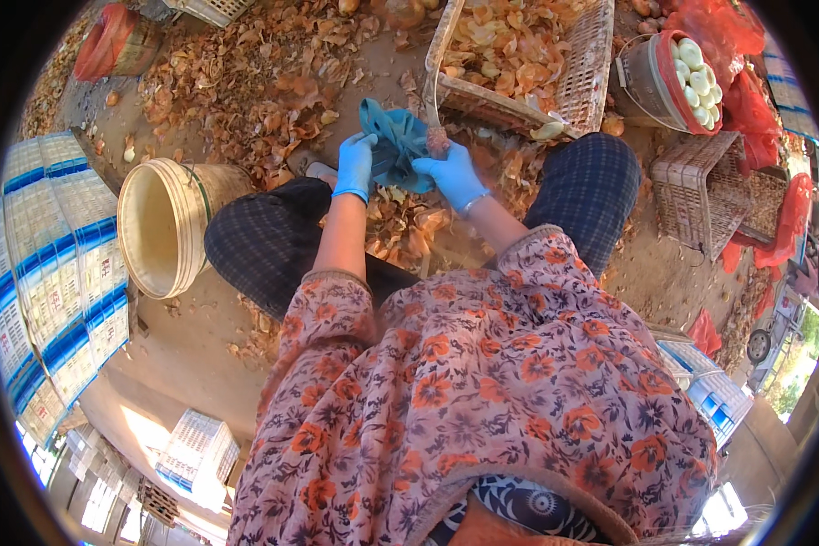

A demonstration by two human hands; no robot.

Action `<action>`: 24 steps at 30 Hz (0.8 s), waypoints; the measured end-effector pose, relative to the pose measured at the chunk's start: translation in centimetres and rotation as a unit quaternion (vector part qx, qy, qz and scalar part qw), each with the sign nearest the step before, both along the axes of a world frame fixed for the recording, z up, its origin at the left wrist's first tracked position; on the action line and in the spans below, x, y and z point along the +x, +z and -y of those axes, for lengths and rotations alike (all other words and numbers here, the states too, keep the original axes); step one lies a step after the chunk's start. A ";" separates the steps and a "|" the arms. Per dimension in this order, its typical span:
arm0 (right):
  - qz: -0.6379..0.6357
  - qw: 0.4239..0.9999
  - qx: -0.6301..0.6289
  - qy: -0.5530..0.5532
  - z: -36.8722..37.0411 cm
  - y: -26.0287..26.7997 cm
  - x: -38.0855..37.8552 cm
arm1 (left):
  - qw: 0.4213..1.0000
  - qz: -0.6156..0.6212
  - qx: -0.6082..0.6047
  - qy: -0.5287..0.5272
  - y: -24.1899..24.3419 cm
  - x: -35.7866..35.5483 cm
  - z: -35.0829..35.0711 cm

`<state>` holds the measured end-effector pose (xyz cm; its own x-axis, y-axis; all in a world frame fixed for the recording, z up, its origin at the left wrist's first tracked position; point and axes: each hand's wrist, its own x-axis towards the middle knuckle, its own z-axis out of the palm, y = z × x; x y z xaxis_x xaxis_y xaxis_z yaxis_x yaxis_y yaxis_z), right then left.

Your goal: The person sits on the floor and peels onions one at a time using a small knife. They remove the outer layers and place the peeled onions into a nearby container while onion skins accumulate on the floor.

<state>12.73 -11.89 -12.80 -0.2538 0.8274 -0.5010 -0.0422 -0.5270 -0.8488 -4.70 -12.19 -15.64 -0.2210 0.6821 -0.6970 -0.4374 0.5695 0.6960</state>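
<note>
Both my hands wear thin blue gloves and are raised between my knees. A crumpled teal sheet [397, 147], of cloth or thin plastic, is stretched between them. My left hand [355, 164] grips its left edge. On the other side, my right hand [454, 176] pinches its lower right edge between thumb and fingers. A curved tool with a reddish wrapped handle [438, 141] stands upright against the knuckles of my right hand; whether that hand also holds it, I cannot tell. Loose onion skins [416, 228] cover the ground below my hands.
A slatted plastic crate [505, 102] of onion skins lies ahead. To its right stands a bucket [655, 78] of peeled onions. An upturned crate [699, 184] is beyond my right knee. At left are a tilted cream bucket [153, 228] and stacked white-and-blue crates [61, 259].
</note>
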 end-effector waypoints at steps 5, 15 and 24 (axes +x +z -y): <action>-0.100 0.995 0.020 -0.010 -0.5 2.3 -0.1 | 0.989 -0.072 0.080 -0.099 1.0 0.2 0.5; -0.065 0.986 0.069 0.135 -2.5 5.0 -3.7 | 0.952 -0.219 0.167 -0.137 -2.2 1.3 2.3; 0.200 0.944 0.183 0.185 -5.8 -5.3 -1.3 | 0.999 -0.034 0.008 -0.010 -2.5 1.2 2.5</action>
<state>11.48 -6.06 -18.08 -0.4108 0.8555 -0.3152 0.4503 -0.1102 -0.8861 -3.46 -14.69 -18.19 -0.2536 0.6985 -0.6691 -0.3763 0.5660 0.7335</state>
